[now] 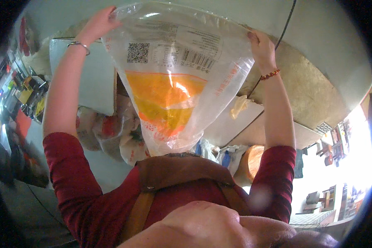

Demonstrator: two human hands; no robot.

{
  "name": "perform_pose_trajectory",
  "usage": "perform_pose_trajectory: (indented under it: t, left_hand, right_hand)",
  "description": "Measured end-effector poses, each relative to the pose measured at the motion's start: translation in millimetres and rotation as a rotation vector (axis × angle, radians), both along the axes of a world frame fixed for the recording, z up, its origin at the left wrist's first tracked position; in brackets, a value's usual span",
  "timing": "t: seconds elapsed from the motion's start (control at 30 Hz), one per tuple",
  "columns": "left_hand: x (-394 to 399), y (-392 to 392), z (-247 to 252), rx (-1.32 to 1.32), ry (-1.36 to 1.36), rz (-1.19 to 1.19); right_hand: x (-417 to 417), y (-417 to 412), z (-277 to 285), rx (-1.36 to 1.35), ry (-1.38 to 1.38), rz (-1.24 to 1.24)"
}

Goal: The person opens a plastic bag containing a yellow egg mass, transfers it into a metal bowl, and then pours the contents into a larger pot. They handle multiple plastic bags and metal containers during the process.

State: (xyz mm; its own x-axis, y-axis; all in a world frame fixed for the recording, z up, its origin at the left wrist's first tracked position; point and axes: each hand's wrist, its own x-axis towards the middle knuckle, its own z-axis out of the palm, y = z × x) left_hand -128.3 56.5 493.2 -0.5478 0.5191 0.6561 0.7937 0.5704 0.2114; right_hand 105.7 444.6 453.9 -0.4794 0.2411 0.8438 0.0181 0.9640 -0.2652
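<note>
A large transparent plastic bag [161, 62] hangs spread out in front of me, wide at the top and narrowing toward my apron [183, 170]. Orange and yellow printing, a printed code and small writing cover it. My left hand [100, 23], with a metal bangle at the wrist, pinches the bag's upper left corner. At the upper right side, my right hand [262, 46] grips the plastic edge between thumb and fingers; a beaded bracelet circles that wrist. The bag's lower end reaches the apron's top edge. Whether anything lies inside the bag cannot be made out.
Several printed bags [108, 130] are behind the plastic at lower left, near a pale board [83, 74]. A yellowish scrap [240, 107] lies at right, with a dark cable [286, 24] running past. Cluttered goods [28, 93] fill the left edge. An orange container [254, 161] stands by my right arm.
</note>
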Motion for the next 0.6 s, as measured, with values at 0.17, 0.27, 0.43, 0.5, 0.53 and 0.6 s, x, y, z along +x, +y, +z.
perform_pose_trajectory:
  t: [0.17, 0.27, 0.43, 0.5, 0.53, 0.6]
  left_hand:
    - [-2, 13, 10, -0.229, 0.047, 0.239]
    - [-23, -5, -3, 0.08, 0.005, -0.196]
    - [-17, -17, 14, 0.117, -0.506, -0.513]
    - [-16, -19, 17, 0.013, -0.311, -0.423]
    - [-29, -20, 21, -0.045, -0.148, -0.361]
    - [-40, -17, 23, -0.152, 0.129, -0.206]
  right_hand:
    - [-5, -2, 2, -0.083, -0.02, -0.144]
    - [-7, 8, 1, -0.154, 0.008, -0.213]
    - [-5, 8, -8, -0.121, 0.093, -0.233]
    - [-2, 3, -7, -0.142, 0.093, -0.202]
    - [-1, 1, -6, -0.154, 0.095, -0.186]
    - [-4, 5, -11, -0.026, 0.137, -0.136]
